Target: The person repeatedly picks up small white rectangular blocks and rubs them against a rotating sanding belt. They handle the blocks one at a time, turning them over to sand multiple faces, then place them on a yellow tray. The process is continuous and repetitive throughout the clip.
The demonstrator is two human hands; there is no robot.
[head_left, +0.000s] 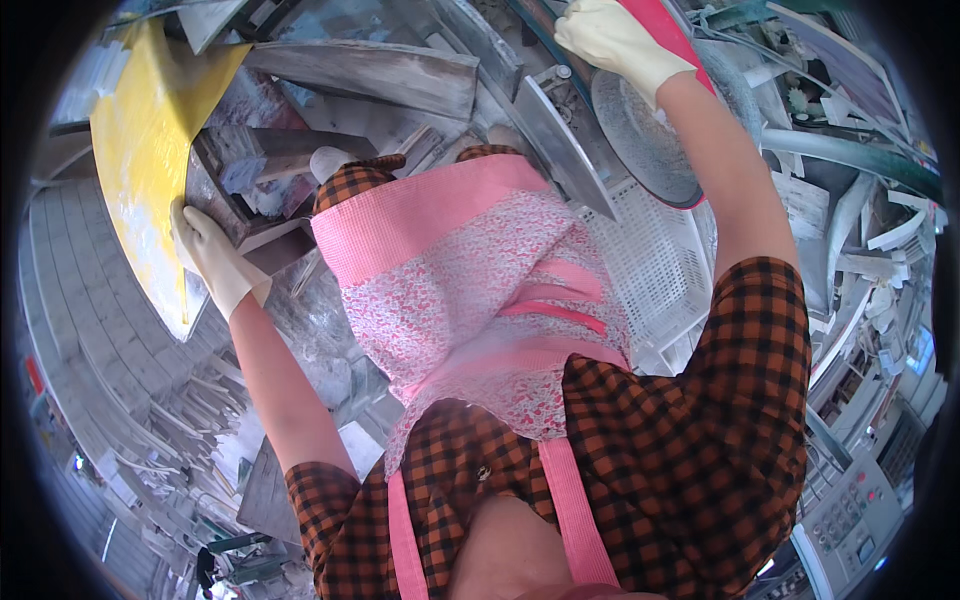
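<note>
My left hand (208, 252), in a cream rubber glove, lies against the yellow, dust-smeared sheet (145, 165) at the left. Its fingers are stretched along the sheet, next to the side of a wooden box-like frame (225, 190). My right hand (612, 42), in a matching glove, is raised at the upper right with its fingers curled. Whatever may be inside that grip is hidden. Close by are a red-pink band (668, 28) and a large grey dusty wheel (640, 125), partly behind my right forearm.
A white perforated plastic crate (650, 265) stands beside my pink apron, below the wheel. An upright grey board (565, 145) and a weathered plank (370, 75) lie ahead. A control panel (850, 520) with buttons is at the lower right. Pale strip-like pieces (190, 430) clutter the lower left.
</note>
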